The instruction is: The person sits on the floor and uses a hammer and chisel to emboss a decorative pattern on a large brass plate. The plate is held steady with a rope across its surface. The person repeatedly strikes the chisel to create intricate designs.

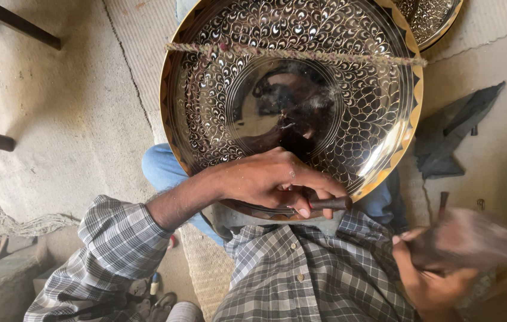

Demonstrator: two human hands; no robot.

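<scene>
A large round engraved brass tray [292, 89] fills the upper middle of the frame, tilted up against the person's knees, with a braided cord [295, 55] stretched across its upper part. The left hand [274, 179] lies over the tray's lower rim, just right of the frame's centre, its fingers curled narrowly around a short dark chisel [328, 203]. The chisel's long axis runs nearly level, left to right, its butt end sticking out toward the right past the fingertips and its working end hidden under the hand at the rim. The right hand [429, 277] sits in the lower right of the frame, below and to the right of the chisel's butt, closed around a blurred dark mallet-like tool [465, 238] whose exact shape cannot be made out. So the exposed butt points toward the right hand, which is apart from it, while the left hand is the one in contact with both chisel and tray. A dark cloth [453, 128] lies on the matting at the right, and a second patterned tray [429, 18] shows at the top right edge.
</scene>
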